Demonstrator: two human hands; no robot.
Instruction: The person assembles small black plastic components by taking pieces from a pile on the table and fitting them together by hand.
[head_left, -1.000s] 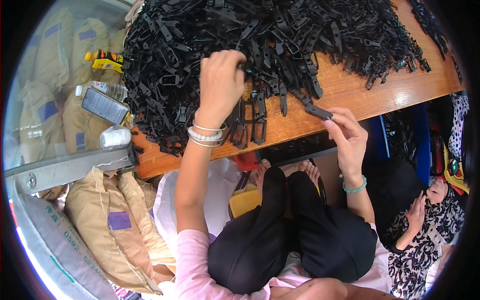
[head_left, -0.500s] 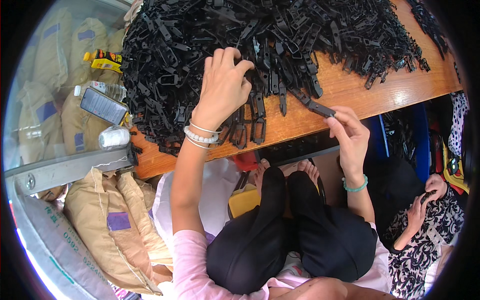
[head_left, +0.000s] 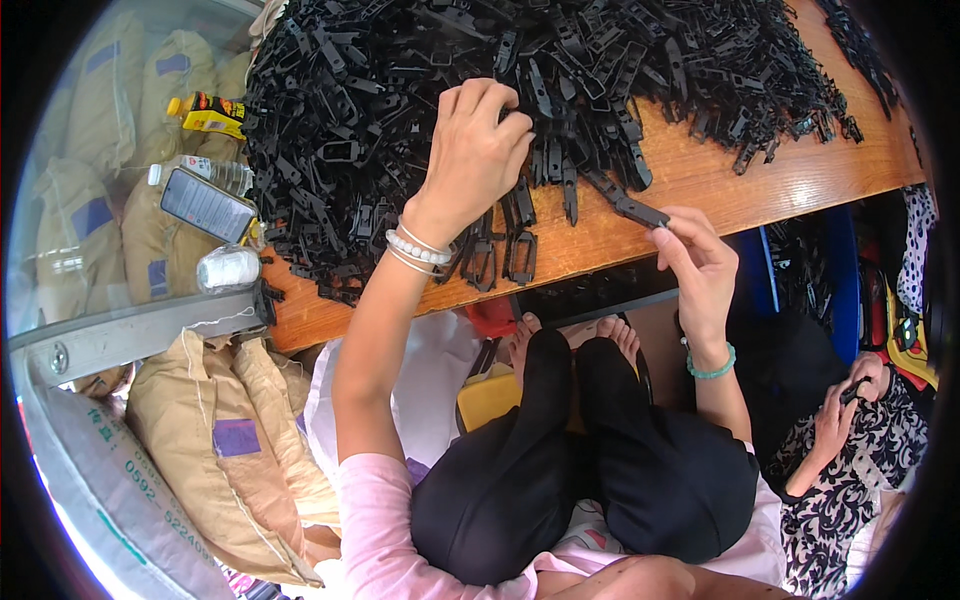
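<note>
A large heap of black plastic parts [head_left: 350, 110], slim strips and looped frames, spreads over the wooden table [head_left: 740, 215]. My left hand [head_left: 478, 150] is over the front of the heap with its fingers bent down among the parts. Its fingertips are hidden, and I cannot make out what is in them. At the table's front edge, my right hand [head_left: 702, 262] pinches the end of a black plastic clip-like part [head_left: 640, 211] between thumb and fingers. That part slants up and left toward the heap's edge.
To the left are a phone [head_left: 207, 205], a water bottle [head_left: 215, 174], a yellow-black bottle [head_left: 208, 114] and a white thread spool [head_left: 228, 269]. Brown sacks [head_left: 225, 440] stand lower left. Another person's hands [head_left: 838, 415] hold a small black piece at the lower right, near a blue bin [head_left: 842, 280].
My left hand has moved right and slightly farther over the heap. My right hand stays nearly in place with the black part. The co-worker's hands have shifted a little.
</note>
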